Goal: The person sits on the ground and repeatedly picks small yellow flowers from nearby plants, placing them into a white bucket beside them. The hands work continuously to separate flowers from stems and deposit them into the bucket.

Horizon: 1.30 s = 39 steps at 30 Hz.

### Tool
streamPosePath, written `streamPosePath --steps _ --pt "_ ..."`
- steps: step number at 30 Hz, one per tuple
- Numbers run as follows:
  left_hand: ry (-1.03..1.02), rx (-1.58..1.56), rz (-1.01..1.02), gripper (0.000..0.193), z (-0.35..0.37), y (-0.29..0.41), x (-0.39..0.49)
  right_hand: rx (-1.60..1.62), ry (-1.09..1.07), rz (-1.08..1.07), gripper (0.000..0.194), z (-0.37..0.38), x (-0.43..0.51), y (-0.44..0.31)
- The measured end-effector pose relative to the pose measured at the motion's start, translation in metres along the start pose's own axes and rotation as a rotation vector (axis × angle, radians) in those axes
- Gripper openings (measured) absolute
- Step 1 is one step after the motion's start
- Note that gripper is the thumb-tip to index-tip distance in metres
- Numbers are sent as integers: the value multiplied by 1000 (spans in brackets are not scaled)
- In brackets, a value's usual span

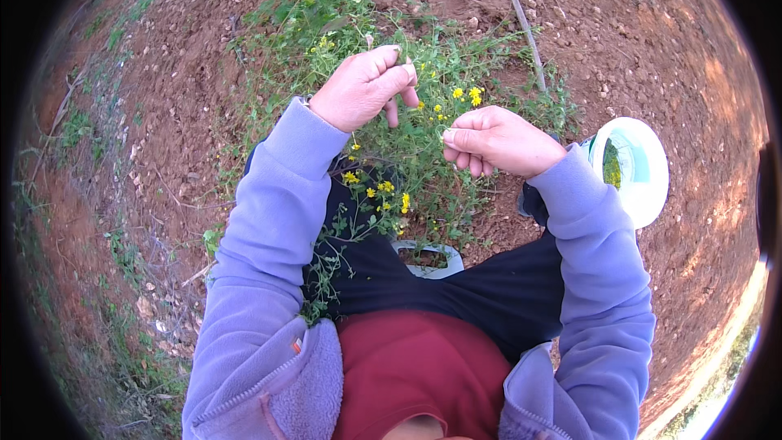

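My left hand (pixel 369 87) is raised over a patch of leafy green plants (pixel 421 189), its thumb and forefinger pinched on a small green plant piece (pixel 401 56). To its right and a little lower, my right hand (pixel 498 142) pinches a thin green stem (pixel 445 131) at the fingertips, the other fingers curled in. Yellow flowers (pixel 475 95) show between and beyond the hands. More yellow blossoms (pixel 385 187) on trailing stems hang by my left leg, and some greenery (pixel 321 287) lies across my dark trousers.
A white plastic bucket (pixel 650 174) stands to my right, with yellow and green matter (pixel 612 164) inside. Beyond the plants, a hoe with a wooden handle (pixel 519 12) lies on reddish, stony soil (pixel 617 43). A pale plastic piece with an opening (pixel 453 264) shows between my legs.
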<state>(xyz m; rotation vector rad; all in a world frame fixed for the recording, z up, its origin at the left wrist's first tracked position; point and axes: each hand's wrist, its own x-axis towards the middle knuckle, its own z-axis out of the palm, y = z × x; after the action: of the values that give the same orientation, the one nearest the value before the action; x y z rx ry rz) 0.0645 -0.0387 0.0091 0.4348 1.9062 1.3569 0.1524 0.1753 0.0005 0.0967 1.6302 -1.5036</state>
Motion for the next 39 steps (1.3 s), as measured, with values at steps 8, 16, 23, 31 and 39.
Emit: streamPosePath --steps 8,16,23,31,39 --pt "-571 62 -71 21 3 -8 3 55 12 -66 24 -5 -12 6" --pt "-528 46 -139 24 15 -7 6 11 66 -44 22 -8 -21 1" --pt "-393 36 -144 19 9 -10 8 225 111 -35 17 -26 -34 -7" --pt "-374 158 -163 21 20 -6 7 -55 201 -78 29 6 -1 -1" --pt "-400 168 -103 18 11 -4 4 36 82 -7 28 0 -9 -5"
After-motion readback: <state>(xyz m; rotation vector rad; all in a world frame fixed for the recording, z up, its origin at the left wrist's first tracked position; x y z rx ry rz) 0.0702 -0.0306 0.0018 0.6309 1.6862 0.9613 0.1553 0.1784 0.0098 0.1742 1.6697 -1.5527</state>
